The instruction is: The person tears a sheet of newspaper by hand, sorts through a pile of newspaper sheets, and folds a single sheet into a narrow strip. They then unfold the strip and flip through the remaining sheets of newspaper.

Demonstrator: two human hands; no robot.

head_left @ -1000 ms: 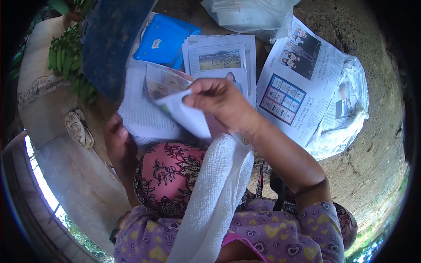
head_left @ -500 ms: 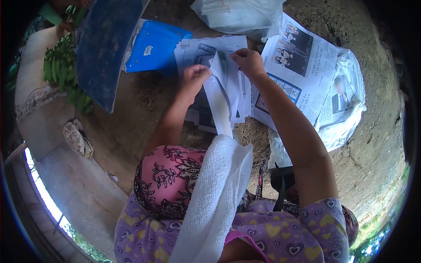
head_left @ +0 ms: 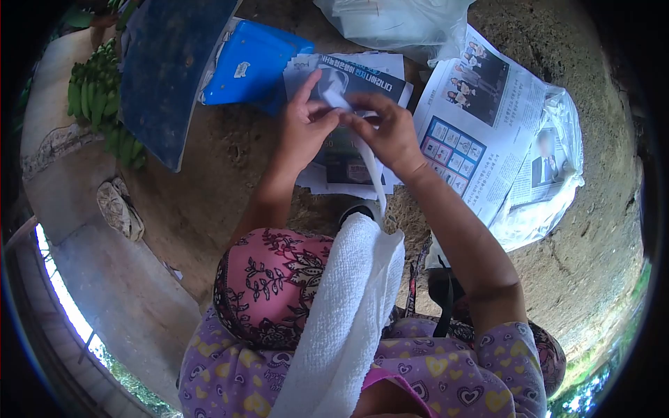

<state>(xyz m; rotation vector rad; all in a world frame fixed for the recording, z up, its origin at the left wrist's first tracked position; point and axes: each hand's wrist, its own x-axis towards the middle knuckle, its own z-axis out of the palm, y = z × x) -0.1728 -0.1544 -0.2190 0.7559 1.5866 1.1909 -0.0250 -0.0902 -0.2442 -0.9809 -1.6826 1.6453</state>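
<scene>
My left hand (head_left: 304, 129) and my right hand (head_left: 389, 131) meet over a stack of printed sheets. Between their fingertips they pinch a narrow folded piece of white paper (head_left: 336, 99), my left index finger sticking up beside it. A pale strip of this paper seems to hang down from my right fingers, seen nearly edge-on. Beneath lies the stack of sheets (head_left: 380, 85), its top one dark with white lettering; my hands cover its middle.
A blue plastic container (head_left: 254, 66) stands left of the stack, beside a dark blue board (head_left: 164, 83). Green bananas (head_left: 97, 97) lie farther left, near another person's partly visible hand. Newspaper sheets (head_left: 453, 132) and plastic bags (head_left: 397, 28) lie right and above. A white towel (head_left: 341, 299) hangs in front.
My hands have come together; the paper that hung spread between them is now narrow and folded. The dark printed top sheet of the stack shows more.
</scene>
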